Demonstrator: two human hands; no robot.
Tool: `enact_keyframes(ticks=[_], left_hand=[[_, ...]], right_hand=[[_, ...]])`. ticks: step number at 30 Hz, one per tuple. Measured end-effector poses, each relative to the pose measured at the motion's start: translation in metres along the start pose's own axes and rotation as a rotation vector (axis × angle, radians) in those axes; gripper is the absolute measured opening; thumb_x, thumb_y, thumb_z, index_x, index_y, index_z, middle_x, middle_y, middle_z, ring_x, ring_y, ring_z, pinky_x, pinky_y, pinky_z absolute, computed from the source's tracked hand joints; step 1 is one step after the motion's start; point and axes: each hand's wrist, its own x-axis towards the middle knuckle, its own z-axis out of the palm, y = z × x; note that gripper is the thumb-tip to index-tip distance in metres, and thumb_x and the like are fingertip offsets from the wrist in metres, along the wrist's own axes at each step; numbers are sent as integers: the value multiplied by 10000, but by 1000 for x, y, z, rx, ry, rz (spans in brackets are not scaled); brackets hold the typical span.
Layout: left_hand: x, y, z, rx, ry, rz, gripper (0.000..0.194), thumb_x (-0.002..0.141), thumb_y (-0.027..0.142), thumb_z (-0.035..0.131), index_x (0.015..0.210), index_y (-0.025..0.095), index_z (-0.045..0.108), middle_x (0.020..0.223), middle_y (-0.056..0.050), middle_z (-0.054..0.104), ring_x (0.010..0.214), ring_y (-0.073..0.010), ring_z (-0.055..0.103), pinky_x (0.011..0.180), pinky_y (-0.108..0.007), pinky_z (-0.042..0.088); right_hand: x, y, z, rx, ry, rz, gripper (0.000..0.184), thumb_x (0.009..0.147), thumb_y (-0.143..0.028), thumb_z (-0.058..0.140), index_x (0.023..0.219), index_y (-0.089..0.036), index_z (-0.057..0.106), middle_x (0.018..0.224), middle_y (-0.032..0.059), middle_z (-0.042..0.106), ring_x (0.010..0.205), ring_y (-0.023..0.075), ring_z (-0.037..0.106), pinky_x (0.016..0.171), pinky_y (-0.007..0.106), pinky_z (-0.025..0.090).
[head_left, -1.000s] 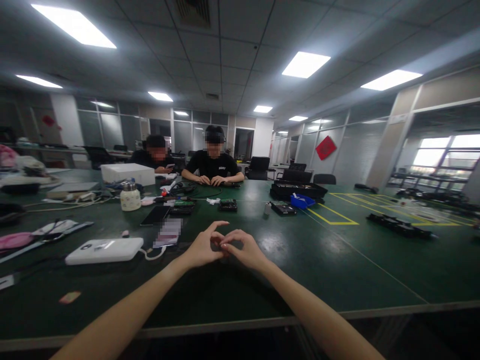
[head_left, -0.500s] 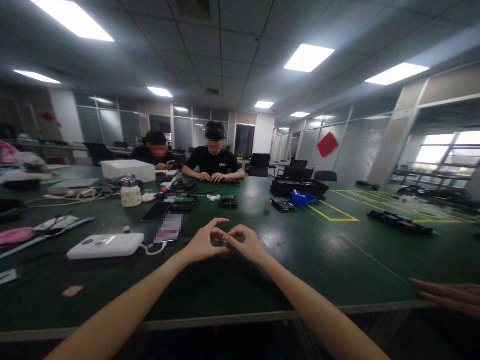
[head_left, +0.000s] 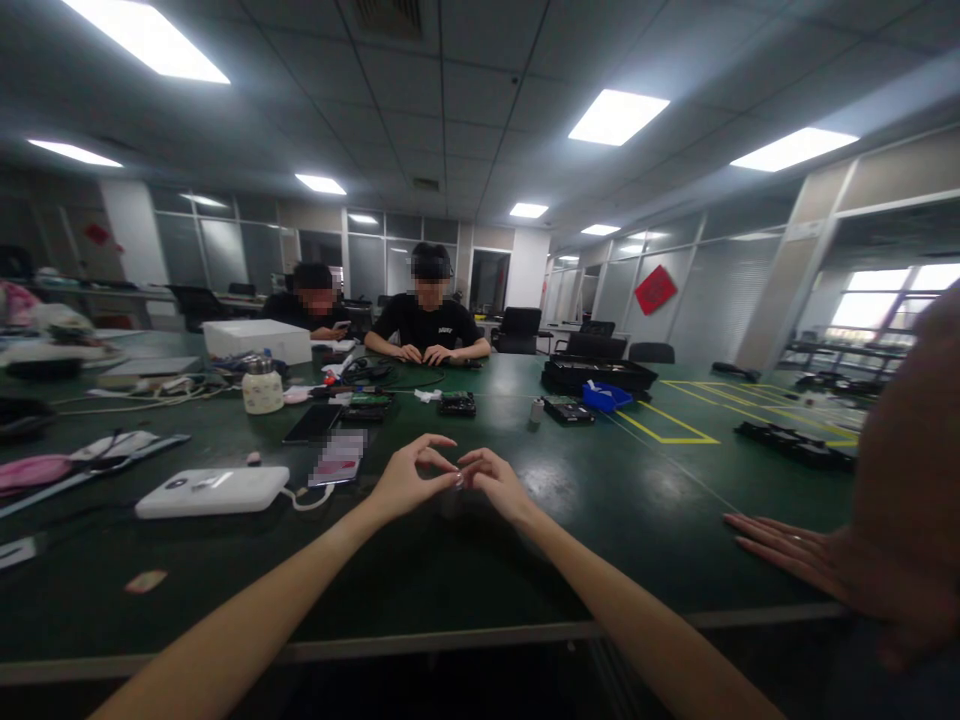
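My left hand (head_left: 411,482) and my right hand (head_left: 496,486) meet above the green table, their fingertips together. Between them is a small shiny thing (head_left: 459,480), silvery or clear, too tiny to name. Thumb and fingers of each hand pinch at it, and the left index finger arches above. To the left of my hands lies a phone (head_left: 341,458) with a white cable. A white power bank (head_left: 214,492) rests farther left.
Another person's hand (head_left: 795,550) lies flat on the table (head_left: 637,560) at right. Across sits a person in black (head_left: 427,325), another beside them. Circuit boards (head_left: 456,403), a small cylinder (head_left: 536,410), a blue tray (head_left: 606,397) and a cream bottle (head_left: 262,388) stand beyond my hands.
My fingertips have shifted slightly right with the small shiny thing, and the right fingers have changed their hold. At right, the other person's hand and arm have come farther into view.
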Motion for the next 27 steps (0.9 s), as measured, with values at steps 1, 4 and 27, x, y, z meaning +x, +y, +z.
enact_keyframes(ticks=[1,4,27], left_hand=[[0,0,1,-1,6,6,449,665,288,723,1068,170,566,793,-41,736,816,-211,677,788,-333,490],[0,2,2,-3,16,2,382,660,270,721,1007,170,597,863,-49,733,806,-200,677,777,-323,500],[16,-46,-15,129,154,-111,244,730,300,633,934,204,539,772,-28,734,772,-213,695,740,-327,514]], right_hand=[[-1,0,0,19,-31,23,295,638,-51,517,896,-194,542,736,-25,625,722,146,608,742,299,472],[-5,1,0,27,-132,44,415,565,-23,611,929,-198,518,808,-26,626,786,152,613,774,310,471],[-5,5,1,-24,-163,66,453,524,-295,823,862,-160,553,839,20,647,783,160,612,798,353,466]])
